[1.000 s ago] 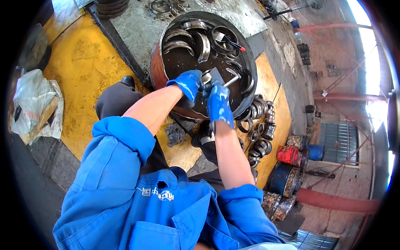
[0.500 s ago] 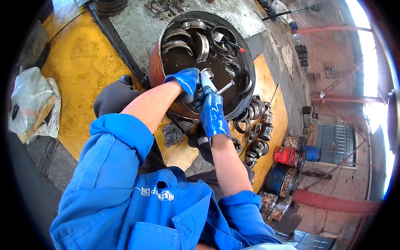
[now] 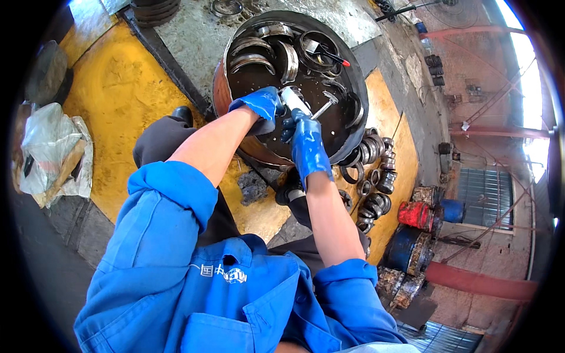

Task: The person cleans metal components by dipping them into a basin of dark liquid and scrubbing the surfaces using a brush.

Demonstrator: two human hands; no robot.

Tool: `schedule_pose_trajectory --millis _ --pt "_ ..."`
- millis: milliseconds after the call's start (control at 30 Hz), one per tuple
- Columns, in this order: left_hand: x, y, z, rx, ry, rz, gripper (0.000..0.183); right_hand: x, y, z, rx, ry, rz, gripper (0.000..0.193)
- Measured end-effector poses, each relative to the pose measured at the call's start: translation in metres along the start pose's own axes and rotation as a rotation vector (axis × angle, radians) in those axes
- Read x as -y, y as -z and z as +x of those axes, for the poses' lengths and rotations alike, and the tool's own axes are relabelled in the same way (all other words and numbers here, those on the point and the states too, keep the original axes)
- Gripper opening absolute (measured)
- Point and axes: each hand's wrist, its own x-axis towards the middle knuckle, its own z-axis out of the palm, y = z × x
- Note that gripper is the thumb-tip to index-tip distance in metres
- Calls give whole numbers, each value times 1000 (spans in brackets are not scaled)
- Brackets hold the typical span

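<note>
Pale flat tool [image 3: 296, 101], seized in the right grip [image 3: 306, 135], hangs over the inside of a wide round drum [image 3: 221, 94]. The right grip, in a blue glove, is closed on the tool's near end. The tool's long axis runs at a slant: from the right grip it points forward and to the left, its far end just beside the fingertips of the left grip. The left grip [image 3: 265, 109], also gloved in blue, has its fingers curled inward; what lies between them is hidden, so how far it closes I cannot tell.

Just ahead and to the right of the right grip is a T-shaped metal piece [image 3: 325, 106], its stem slanting back toward the glove; whether the fingers touch it I cannot tell.

Beneath both grips, dark liquid [image 3: 259, 82] covers the drum's bottom. Ahead of the left grip stand curved metal shells [image 3: 252, 60]. Farther ahead of the right grip, a brush [image 3: 331, 56] with a red-tipped dark handle lies across a large ring [image 3: 302, 52]. Outside the drum, to the right of the right grip, metal rings [image 3: 386, 181] sit in rows on the yellow floor [image 3: 118, 100]. Behind the left grip lies a grey clump [image 3: 252, 187].
</note>
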Motion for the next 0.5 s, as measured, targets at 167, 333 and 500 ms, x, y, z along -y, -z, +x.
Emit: schedule_pose_trajectory --millis 167,333,500 --pt "-21 -11 -6 -84 81 78 39 -18 33 35 -10 -110 381 17" --pt "41 -40 65 -115 -155 568 37 -13 49 13 -24 -143 406 18" --pt "54 -64 95 -257 -91 494 34 -36 97 16 -40 -186 492 16"
